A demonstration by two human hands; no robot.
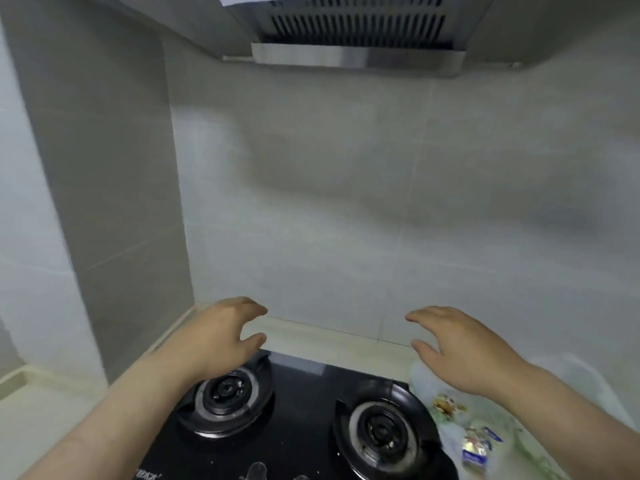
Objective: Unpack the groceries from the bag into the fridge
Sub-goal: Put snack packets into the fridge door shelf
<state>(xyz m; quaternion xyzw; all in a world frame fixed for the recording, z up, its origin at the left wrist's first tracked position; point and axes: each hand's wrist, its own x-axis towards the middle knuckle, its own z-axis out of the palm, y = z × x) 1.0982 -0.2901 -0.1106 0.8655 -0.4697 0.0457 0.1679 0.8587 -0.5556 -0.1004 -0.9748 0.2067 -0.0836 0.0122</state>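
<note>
The left hand (221,336) and the right hand (460,355) float above the black stove (298,410), fingers spread and a bit bent, holding nothing. The thin see-through bag (424,379) lies on the counter (311,337) at the stove's right edge, with shiny food packets (479,446) inside.

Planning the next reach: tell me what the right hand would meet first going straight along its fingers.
Probably the pale grey tiled wall behind the black glass gas hob. The right hand holds nothing, and nothing shows between; depth is unclear.
</note>
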